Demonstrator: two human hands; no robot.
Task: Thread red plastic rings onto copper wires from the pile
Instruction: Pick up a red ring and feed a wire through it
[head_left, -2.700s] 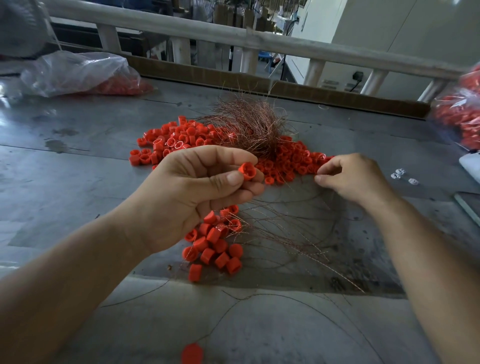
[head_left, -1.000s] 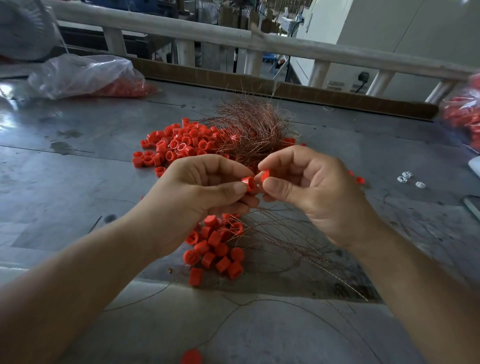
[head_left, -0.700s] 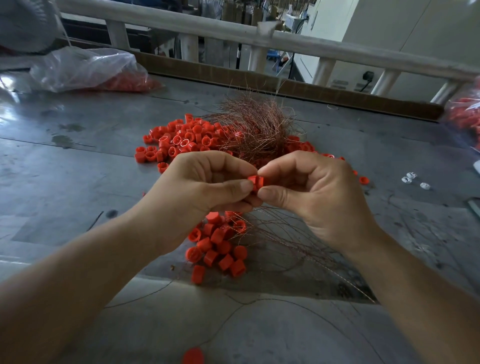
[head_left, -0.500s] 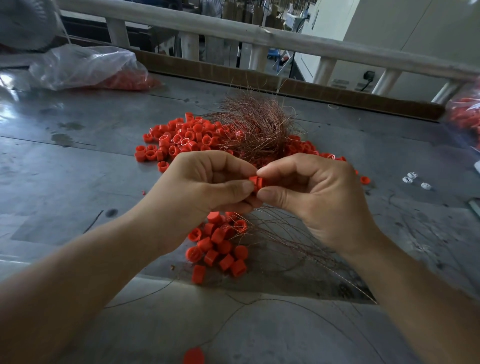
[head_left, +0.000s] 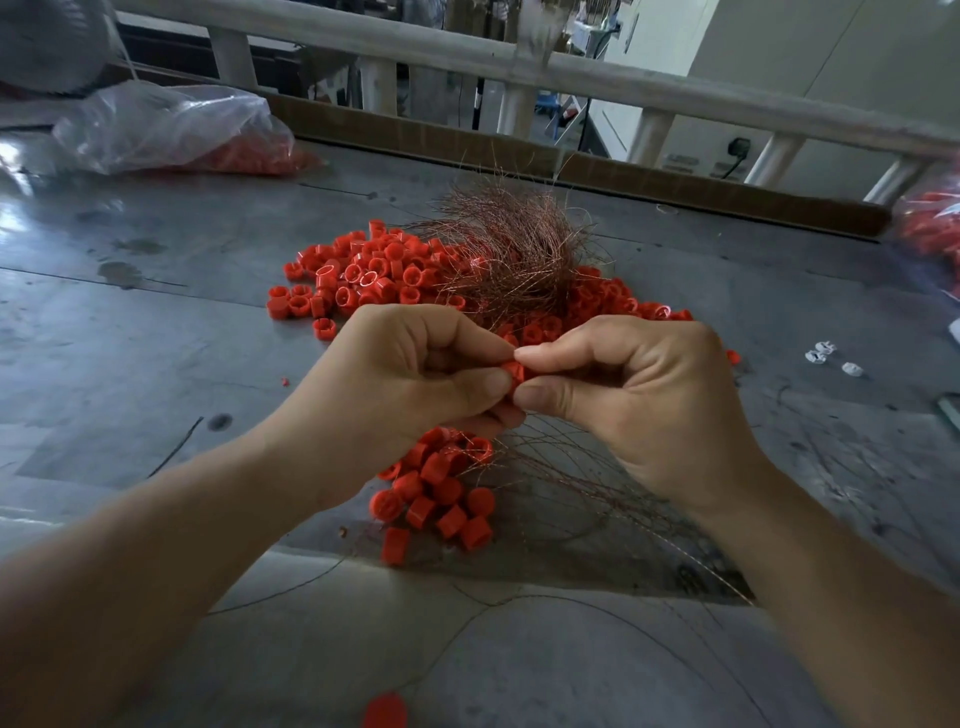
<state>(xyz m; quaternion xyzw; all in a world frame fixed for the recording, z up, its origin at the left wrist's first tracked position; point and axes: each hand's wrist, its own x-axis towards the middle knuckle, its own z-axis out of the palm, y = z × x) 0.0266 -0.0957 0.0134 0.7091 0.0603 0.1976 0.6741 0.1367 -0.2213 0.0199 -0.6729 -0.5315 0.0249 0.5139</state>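
Left hand (head_left: 405, 384) and right hand (head_left: 639, 400) meet (forearms converging), both seemingly pinching one red ring (head_left: 514, 373).

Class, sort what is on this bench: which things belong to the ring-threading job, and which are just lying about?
In the job: left hand, right hand, the red ring both pinch, ring pile, copper wire bundle.
Lying about: clear plastic bag far left, small white pieces at right, lone red piece at the near edge.
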